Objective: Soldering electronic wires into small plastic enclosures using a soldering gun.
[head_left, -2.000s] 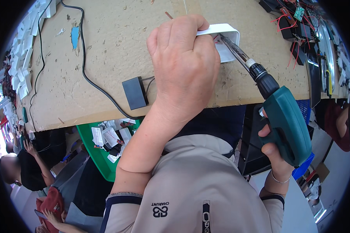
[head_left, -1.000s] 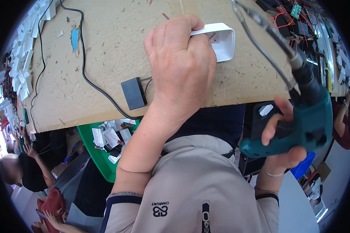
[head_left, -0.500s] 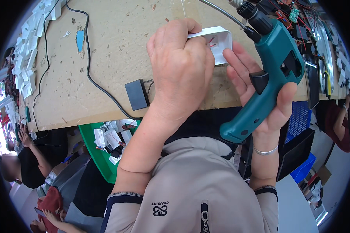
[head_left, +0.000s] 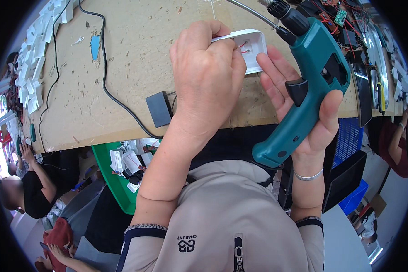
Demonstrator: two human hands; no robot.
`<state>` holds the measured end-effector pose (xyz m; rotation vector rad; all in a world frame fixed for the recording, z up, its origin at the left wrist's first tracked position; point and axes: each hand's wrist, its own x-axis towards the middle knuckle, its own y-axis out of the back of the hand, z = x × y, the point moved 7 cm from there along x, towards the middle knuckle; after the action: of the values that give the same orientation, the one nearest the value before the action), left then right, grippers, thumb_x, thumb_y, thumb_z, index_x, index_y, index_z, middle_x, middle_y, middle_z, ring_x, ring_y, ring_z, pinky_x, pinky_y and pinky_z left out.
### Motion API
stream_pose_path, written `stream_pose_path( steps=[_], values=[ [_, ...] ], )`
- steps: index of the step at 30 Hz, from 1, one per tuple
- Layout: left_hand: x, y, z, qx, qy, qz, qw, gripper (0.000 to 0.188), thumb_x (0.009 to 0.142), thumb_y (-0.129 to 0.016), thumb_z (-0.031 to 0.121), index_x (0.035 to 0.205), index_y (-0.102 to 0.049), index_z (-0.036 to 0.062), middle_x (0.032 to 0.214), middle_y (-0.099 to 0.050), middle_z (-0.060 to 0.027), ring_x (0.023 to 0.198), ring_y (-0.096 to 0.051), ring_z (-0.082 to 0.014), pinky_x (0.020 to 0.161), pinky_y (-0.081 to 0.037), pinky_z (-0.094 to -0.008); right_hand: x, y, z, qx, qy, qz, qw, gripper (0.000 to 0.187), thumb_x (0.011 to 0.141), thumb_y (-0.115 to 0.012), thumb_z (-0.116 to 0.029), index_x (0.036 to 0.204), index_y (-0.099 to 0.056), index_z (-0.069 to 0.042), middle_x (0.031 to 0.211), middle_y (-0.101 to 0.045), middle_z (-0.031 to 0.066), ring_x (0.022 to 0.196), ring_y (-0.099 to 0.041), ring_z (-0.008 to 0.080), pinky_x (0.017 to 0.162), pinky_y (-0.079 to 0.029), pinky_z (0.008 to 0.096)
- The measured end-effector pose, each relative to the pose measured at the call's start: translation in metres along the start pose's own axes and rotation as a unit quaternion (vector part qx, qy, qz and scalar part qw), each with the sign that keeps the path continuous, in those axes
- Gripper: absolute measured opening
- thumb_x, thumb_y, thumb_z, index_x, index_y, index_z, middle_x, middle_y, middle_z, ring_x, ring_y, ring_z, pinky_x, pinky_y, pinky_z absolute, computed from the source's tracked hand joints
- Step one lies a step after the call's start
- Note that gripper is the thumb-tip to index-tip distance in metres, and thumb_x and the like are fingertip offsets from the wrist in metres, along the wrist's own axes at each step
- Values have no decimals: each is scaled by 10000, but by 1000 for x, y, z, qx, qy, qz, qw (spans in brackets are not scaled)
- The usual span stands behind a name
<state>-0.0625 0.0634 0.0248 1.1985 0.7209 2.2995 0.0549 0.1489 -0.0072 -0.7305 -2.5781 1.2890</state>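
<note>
My left hand (head_left: 206, 75) is closed over the near-left side of a small white plastic housing (head_left: 258, 43), its fingertips reaching inside. Short red wires show in the open part of the housing; whatever else the fingers touch there is hidden. A teal electric screwdriver (head_left: 313, 97), pistol-shaped with a black trigger and chuck, lies in my right hand (head_left: 319, 133), between the thumb and the fingers. The fingers of that hand stretch out behind the tool, and their tips are at the housing's right edge. No finger is on the trigger.
A black cable (head_left: 105, 72) crosses the worn tabletop (head_left: 136, 50) beside a small black box (head_left: 158, 109). White housings (head_left: 31, 68) are piled at the far left. Circuit boards and wires (head_left: 341, 17) crowd the far right. A green bin (head_left: 109, 177) holds parts below the edge. People sit nearby.
Both hands, the housing and the electric screwdriver have shifted slightly left and up. The left hand keeps its hold on the housing.
</note>
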Motion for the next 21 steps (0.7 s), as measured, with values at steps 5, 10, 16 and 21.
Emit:
stream_pose_path(
  steps=[5,10,16,21],
  values=[
    [3,0,-2,-2,18,-17,1000,69,735,-643,12,769,-662,-44,926,-599,-126,763,-592,-237,662,-483,-314,2,-2,-1,7,-1,-2,1000,878,835,-593,-525,1440,-219,-10,1451,-152,348,1357,-192,471,1120,-263,468],
    [8,-4,-4,-16,20,-16,1000,72,741,-643,21,768,-664,-43,926,-602,-132,760,-597,-244,665,-487,-324,8,-2,-4,-5,1,-5,1000,867,846,-574,-526,1440,-215,-7,1452,-147,347,1358,-189,470,1122,-262,465],
    [-1,13,-8,-6,-18,10,1000,121,659,-612,41,750,-618,-39,923,-591,-202,812,-579,-344,724,-459,-425,6,-3,8,104,-34,16,994,881,831,-668,-342,1445,-146,15,1487,-84,300,1387,-107,432,1144,-198,496],
    [-13,12,10,-89,0,82,993,323,659,-648,93,931,-550,-51,1033,-541,-265,990,-530,-399,872,-417,-489,-11,34,-5,233,-21,-9,972,918,850,-660,-196,1432,0,67,1512,17,253,1407,-48,387,1162,-153,493]
  ],
)
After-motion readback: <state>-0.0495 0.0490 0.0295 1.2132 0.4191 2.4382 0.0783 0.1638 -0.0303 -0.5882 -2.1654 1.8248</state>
